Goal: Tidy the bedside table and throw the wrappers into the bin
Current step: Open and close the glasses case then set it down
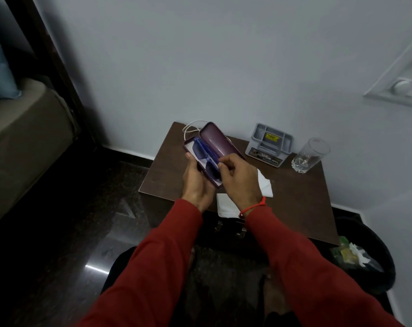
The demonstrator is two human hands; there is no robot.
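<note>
My left hand (196, 182) holds an open maroon glasses case (214, 142) from below, above the left part of the brown bedside table (294, 204). Blue sunglasses (201, 153) lie inside the case. My right hand (238, 178) pinches the glasses' frame at the case's middle. A white tissue (266, 182) lies on the table under my right wrist, and another white sheet (226, 205) sits at the front edge. A black bin (375, 256) at the lower right holds green and white wrappers (349, 254).
A grey organiser tray (270, 143) and an empty drinking glass (309, 154) stand at the table's back. A white cable (193, 127) loops behind the case. A bed (18, 128) stands at the left and a switch plate (403, 81) hangs on the right wall.
</note>
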